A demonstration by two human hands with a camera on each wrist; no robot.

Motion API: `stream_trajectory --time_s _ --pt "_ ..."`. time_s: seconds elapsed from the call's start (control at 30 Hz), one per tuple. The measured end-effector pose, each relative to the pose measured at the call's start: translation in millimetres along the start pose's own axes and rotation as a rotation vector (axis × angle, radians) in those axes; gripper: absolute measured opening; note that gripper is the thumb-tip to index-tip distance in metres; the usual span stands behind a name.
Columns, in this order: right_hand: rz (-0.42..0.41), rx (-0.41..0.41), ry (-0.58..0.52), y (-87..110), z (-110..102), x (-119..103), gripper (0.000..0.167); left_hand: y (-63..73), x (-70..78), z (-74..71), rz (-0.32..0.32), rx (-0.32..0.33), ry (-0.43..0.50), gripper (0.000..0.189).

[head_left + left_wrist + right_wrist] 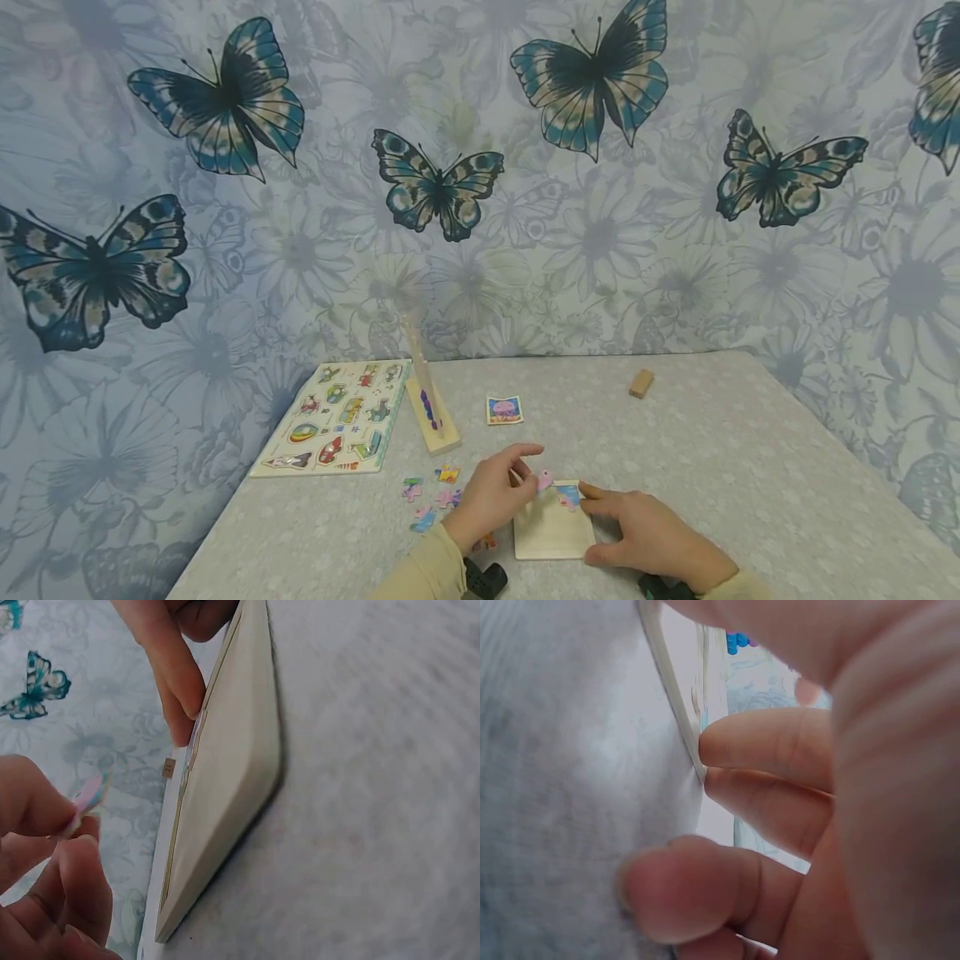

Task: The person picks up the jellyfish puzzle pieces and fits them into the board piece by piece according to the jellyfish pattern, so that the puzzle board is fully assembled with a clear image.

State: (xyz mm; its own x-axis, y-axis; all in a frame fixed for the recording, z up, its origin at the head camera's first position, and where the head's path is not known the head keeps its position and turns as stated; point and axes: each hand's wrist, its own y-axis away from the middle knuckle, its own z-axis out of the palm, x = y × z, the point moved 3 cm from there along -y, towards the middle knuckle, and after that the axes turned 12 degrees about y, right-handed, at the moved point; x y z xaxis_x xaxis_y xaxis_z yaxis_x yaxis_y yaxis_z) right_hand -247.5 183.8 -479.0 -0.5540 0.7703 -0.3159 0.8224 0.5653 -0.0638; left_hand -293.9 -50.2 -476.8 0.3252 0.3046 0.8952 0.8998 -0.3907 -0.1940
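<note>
My left hand (497,490) pinches a small pink jigsaw piece (545,479) between thumb and finger, above the upper left of a square wooden puzzle tray (553,535). In the left wrist view the same pink piece (91,796) is apart from the tray. A blue-and-pink piece (568,497) lies in the tray's upper right corner. My right hand (647,533) rests along the tray's right side. Its fingertips touch the rim in the right wrist view, with fingers (769,742) fairly straight.
Loose jigsaw pieces (424,520) lie left of the tray, partly hidden by my left arm. Farther back are a picture card (504,410), a wooden stand with purple beads (442,440), a picture board (318,450) and a small wooden block (641,383).
</note>
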Motion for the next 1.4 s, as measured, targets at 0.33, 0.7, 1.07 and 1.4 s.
stream_trajectory --time_s 0.33,0.7,1.07,1.4 --pt "0.017 -0.018 0.002 -0.3 -1 -1 0.073 -0.5 -1.7 -0.2 -0.044 0.015 0.063 0.012" --pt "0.009 -0.014 -0.004 0.8 -2 -1 0.071 -1.7 -4.1 2.7 0.000 0.031 0.098 0.025" --pt "0.003 -0.005 -0.026 1.0 0 1 0.069 -0.5 -4.0 3.9 -0.032 0.044 0.057 0.009" --pt "-0.006 0.006 -0.024 1.7 -1 0 0.068 0.6 -8.7 4.9 -0.055 0.040 0.009 0.012"
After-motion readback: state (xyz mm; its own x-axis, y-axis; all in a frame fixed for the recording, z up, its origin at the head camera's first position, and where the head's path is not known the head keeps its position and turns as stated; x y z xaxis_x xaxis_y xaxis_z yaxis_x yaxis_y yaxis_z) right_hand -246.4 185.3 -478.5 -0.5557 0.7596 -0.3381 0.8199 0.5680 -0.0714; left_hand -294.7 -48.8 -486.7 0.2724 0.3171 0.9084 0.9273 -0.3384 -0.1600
